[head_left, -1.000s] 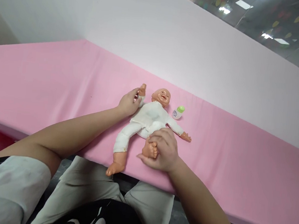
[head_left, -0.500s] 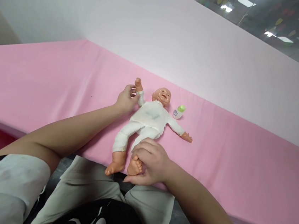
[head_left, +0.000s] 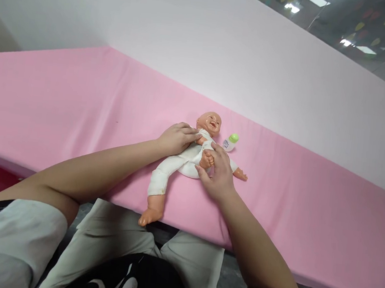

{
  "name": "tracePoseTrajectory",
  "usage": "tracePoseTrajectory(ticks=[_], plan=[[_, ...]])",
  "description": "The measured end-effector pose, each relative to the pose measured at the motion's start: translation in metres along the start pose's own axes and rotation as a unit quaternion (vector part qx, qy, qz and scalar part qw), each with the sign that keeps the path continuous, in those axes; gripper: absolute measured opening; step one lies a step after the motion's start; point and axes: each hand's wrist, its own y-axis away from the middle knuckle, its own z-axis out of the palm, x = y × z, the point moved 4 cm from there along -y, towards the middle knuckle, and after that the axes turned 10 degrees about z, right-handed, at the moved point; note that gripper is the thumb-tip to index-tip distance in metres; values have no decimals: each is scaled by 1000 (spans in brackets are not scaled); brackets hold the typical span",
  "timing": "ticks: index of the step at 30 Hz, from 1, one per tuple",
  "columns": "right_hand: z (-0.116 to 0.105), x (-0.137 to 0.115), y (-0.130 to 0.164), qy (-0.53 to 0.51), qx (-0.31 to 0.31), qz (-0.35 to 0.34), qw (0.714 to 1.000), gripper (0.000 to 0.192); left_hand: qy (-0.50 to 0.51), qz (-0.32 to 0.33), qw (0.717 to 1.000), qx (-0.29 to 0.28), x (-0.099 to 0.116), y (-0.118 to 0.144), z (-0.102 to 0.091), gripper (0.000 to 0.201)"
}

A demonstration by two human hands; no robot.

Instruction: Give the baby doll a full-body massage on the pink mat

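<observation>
A baby doll (head_left: pixel 191 169) in a white suit lies on its back on the pink-covered table (head_left: pixel 305 211), its head toward the wall. My left hand (head_left: pixel 179 139) is closed over the doll's arm, which is folded across its chest. My right hand (head_left: pixel 220 172) grips the doll's raised lower leg and foot, bent up over its belly. The other leg (head_left: pixel 156 190) lies stretched toward me, and the other arm (head_left: pixel 239 171) reaches out to the right. Part of the doll's chest is hidden by my hands.
Beside the doll's head lies a small bottle (head_left: pixel 230 141) with a green cap, close to my right fingers. A white wall panel (head_left: pixel 223 46) rises behind the table. My legs (head_left: pixel 114 232) are at the table's front edge.
My left hand has brought the doll's arm from out beside its head down across the chest. My right hand has pushed the doll's leg up, bending it over the belly.
</observation>
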Motion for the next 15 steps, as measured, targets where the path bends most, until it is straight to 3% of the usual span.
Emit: tracePoseTrajectory(ticks=[4,8,11,15], plan=[[-8,-12,3,4,33,-67,997,44,42,-73,996,18,-4,2,-5,42],[-16,-34,13,-17,46,-163,985,50,103,-225,968,48,-19,8,-11,45],[-11,-46,23,-49,-9,-201,978,53,159,-358,913,113,-39,20,-12,46],[6,-57,36,-105,-141,-230,957,56,215,-489,827,175,-69,39,-4,43]])
